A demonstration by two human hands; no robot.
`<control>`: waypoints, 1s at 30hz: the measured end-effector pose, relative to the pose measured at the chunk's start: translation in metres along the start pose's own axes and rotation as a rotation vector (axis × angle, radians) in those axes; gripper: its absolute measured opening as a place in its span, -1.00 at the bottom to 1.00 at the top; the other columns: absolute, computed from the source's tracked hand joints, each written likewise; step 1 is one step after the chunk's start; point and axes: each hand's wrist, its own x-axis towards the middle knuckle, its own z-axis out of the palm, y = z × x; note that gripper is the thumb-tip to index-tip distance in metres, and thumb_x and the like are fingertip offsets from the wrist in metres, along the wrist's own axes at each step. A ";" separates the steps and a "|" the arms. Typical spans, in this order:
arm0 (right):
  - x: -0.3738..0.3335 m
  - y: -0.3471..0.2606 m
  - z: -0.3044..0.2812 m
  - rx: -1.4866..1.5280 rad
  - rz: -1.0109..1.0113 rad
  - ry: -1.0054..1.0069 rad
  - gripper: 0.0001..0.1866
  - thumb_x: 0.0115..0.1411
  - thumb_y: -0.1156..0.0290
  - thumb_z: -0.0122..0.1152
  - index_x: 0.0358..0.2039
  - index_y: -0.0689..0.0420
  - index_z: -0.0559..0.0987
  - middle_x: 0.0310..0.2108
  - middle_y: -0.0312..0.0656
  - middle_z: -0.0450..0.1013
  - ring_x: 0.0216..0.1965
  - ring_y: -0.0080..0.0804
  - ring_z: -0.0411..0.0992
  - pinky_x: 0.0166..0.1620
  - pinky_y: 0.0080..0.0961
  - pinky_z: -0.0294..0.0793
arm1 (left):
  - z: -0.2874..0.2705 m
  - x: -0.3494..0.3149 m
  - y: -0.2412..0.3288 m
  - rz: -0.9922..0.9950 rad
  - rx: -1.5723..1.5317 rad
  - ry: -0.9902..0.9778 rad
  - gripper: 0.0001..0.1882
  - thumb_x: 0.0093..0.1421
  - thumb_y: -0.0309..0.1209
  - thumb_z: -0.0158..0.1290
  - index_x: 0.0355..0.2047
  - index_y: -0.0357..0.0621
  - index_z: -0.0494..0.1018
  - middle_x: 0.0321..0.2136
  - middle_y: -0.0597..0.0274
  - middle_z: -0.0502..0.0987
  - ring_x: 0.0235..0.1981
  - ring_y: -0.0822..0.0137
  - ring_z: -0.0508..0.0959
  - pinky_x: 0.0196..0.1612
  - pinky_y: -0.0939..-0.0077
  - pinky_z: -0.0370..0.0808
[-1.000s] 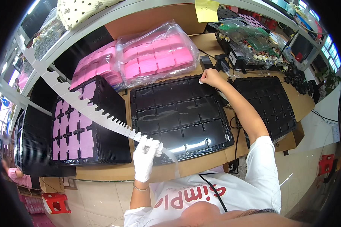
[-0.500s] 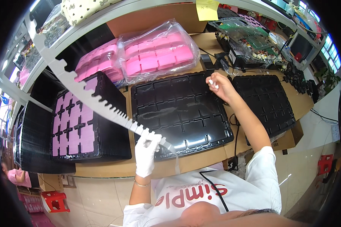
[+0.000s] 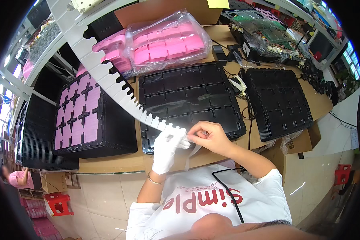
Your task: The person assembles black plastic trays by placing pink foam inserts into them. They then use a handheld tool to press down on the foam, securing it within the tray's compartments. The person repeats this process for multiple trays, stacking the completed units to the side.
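Note:
My left hand [image 3: 166, 150], in a white glove, is closed on a long grey-white strip [image 3: 120, 94] with a notched edge. The strip rises in a curve to the upper left, and its thin tail [image 3: 193, 155] hangs below my hands. My bare right hand [image 3: 210, 137] pinches at the strip right beside the gloved fingertips; the exact spot between its fingers is hidden. Both hands are over the near edge of a black plastic tray [image 3: 176, 86] with cross-shaped ridges.
On the left stands a tall stack of black trays [image 3: 118, 128] topped with pink pads [image 3: 70, 132]. Bagged pink foam pieces [image 3: 166, 42] lie behind. Another black tray stack [image 3: 278, 102] is on the right, with cables [image 3: 248, 116] between, and circuit boards [image 3: 264, 36] at the back right.
My right hand has come down and left from the tray's far right corner to the strip at my left hand. My left hand has shifted slightly right and up.

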 end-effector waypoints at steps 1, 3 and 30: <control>-0.002 0.002 0.000 -0.040 -0.083 0.023 -0.88 0.10 0.41 0.36 -0.37 0.15 0.61 -0.55 -0.36 0.41 -0.57 -0.66 0.28 -0.49 -0.63 0.25 | 0.001 0.000 -0.001 0.013 0.031 -0.010 -0.85 0.21 -0.46 0.17 -0.26 -0.27 0.50 -0.42 0.22 0.56 -0.54 0.44 0.58 -0.47 0.63 0.57; -0.005 0.008 0.000 -0.144 -0.301 0.062 -0.91 0.08 0.46 0.36 -0.39 0.15 0.62 -0.57 -0.36 0.37 -0.59 -0.65 0.25 -0.51 -0.63 0.23 | 0.003 -0.001 0.000 0.012 0.069 0.005 -0.86 0.20 -0.46 0.18 -0.27 -0.26 0.51 -0.43 0.22 0.55 -0.54 0.45 0.57 -0.47 0.64 0.56; -0.007 0.055 -0.121 -0.702 0.117 -0.118 -0.82 0.02 0.34 0.30 -0.49 0.18 0.56 -0.71 -0.16 0.40 -0.64 -0.25 0.43 -0.47 -0.33 0.39 | -0.011 0.011 -0.002 0.050 0.291 0.003 -0.85 0.22 -0.47 0.15 -0.27 -0.32 0.55 -0.45 0.14 0.59 -0.53 0.44 0.58 -0.40 0.62 0.54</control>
